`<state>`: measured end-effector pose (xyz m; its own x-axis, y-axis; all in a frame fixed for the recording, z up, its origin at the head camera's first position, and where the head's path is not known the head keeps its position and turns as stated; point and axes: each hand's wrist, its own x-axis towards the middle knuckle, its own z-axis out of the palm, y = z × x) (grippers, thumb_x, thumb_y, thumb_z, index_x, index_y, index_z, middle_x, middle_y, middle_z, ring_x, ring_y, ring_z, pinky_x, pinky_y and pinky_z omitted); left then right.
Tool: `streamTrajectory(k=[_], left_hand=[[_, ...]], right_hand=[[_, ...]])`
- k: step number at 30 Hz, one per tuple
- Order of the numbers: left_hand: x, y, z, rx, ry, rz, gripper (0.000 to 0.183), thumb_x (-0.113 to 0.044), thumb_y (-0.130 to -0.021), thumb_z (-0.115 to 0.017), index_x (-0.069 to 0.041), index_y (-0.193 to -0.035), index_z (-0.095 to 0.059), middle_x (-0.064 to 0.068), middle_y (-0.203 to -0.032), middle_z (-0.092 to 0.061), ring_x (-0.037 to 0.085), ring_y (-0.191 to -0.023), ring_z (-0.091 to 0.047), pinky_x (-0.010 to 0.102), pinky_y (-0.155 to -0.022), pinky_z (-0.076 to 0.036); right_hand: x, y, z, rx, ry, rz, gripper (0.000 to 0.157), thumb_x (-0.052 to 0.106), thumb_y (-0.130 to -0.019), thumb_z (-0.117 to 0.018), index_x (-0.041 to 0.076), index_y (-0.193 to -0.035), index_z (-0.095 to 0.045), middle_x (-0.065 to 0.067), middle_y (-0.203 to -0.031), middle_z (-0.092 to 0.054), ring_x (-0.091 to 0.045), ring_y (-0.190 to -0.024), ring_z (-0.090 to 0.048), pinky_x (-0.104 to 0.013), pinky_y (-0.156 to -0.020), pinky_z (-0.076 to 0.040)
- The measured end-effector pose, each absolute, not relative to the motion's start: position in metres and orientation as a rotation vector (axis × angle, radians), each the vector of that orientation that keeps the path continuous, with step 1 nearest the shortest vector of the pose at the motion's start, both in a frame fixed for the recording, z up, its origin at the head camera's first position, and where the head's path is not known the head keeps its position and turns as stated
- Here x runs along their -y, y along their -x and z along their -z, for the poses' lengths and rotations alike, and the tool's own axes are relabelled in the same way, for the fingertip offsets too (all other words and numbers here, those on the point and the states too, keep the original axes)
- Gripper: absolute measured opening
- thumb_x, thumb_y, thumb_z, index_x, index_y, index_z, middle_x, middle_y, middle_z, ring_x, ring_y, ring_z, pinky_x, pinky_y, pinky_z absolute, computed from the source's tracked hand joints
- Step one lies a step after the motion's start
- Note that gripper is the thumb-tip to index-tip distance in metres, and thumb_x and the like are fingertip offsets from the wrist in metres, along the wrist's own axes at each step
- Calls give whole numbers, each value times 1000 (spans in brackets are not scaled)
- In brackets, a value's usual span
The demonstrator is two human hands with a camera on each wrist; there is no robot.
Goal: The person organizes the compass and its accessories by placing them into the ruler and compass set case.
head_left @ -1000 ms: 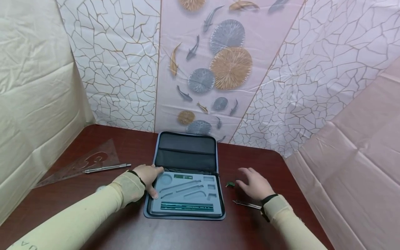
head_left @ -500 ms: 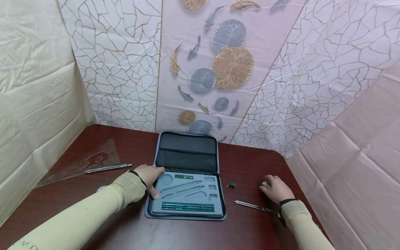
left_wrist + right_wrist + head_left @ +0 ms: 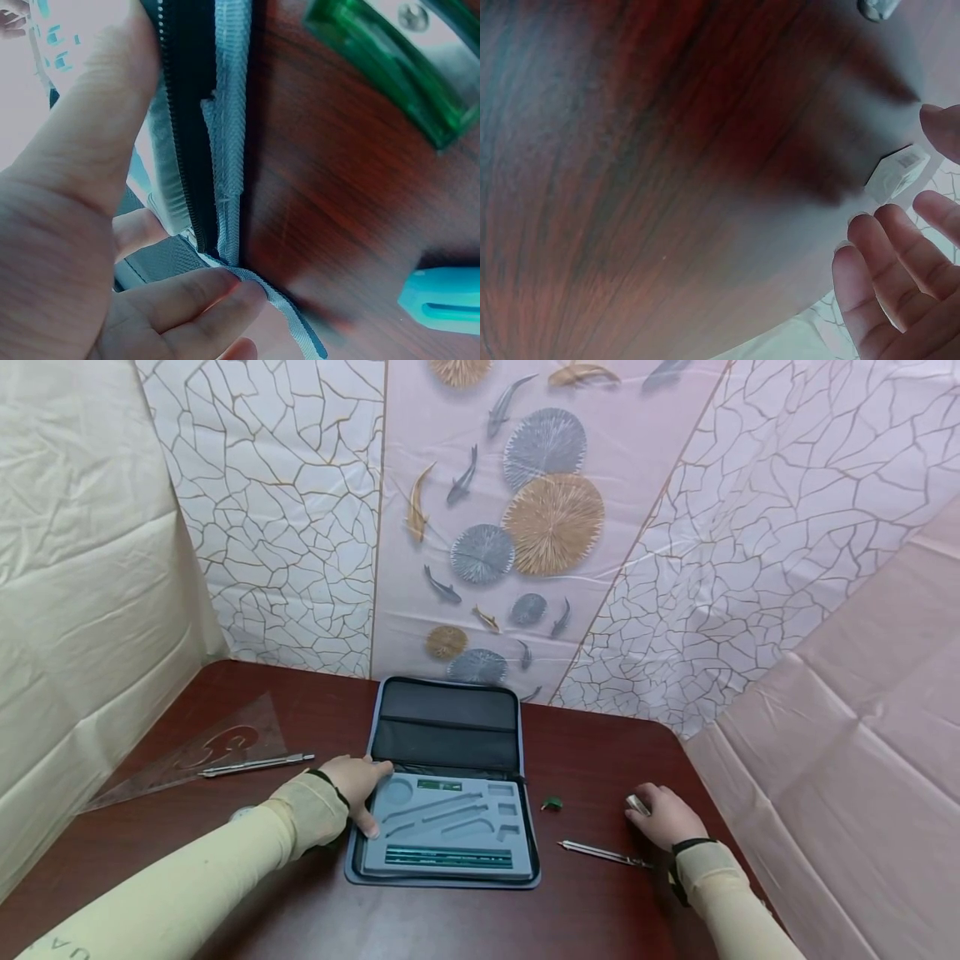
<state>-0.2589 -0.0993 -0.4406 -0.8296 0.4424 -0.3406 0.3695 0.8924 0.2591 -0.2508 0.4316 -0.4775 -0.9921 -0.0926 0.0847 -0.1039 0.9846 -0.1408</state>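
Note:
My left hand (image 3: 350, 789) rests on the left edge of an unzipped, unfolded blue-grey case (image 3: 442, 882). In the left wrist view, fingers (image 3: 202, 307) lie against the zip edging (image 3: 232, 135) at the hinge corner. The case holds a grey moulded tray (image 3: 472, 881) with shaped hollows, several green pencils (image 3: 450, 857) and a small green packet (image 3: 439, 785). At the right, my right hand (image 3: 670, 818) is over a small white block, like an eraser (image 3: 637, 805). The right wrist view shows this eraser (image 3: 897, 174) on the table between thumb and loosely extended fingers.
A compass (image 3: 603, 853) and a small green piece (image 3: 552, 803) lie right of the case. To its left are a clear set square (image 3: 225, 743) and a silver compass (image 3: 255, 765). The left wrist view shows a green sharpener (image 3: 401, 67) and a turquoise piece (image 3: 442, 300).
My right hand has moved right, from beside the small green piece to the white eraser, uncovering the compass. My left hand has stayed on the case.

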Motion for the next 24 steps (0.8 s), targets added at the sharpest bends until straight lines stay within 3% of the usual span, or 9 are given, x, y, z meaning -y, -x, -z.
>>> streamTrajectory(k=[15, 24], left_hand=[[99, 260, 442, -2663, -599, -237, 98, -43, -64, -88, -12, -145, -42, 28, -144, -40, 45, -126, -43, 55, -102, -36], [99, 262, 446, -2669, -597, -228, 99, -45, -65, -88, -12, -146, -41, 27, -145, -40, 45, -128, -41, 54, -104, -34]], right_hand=[[-431, 252, 479, 3054, -151, -208, 42, 27, -85, -72, 0, -116, -62, -12, -92, -60, -26, -80, -57, -48, -71, -48], [-430, 253, 480, 3059, -154, -203, 30, 21, -86, -71, 1, -107, -65, -11, -90, -61, -25, -79, -57, -47, -70, -48]])
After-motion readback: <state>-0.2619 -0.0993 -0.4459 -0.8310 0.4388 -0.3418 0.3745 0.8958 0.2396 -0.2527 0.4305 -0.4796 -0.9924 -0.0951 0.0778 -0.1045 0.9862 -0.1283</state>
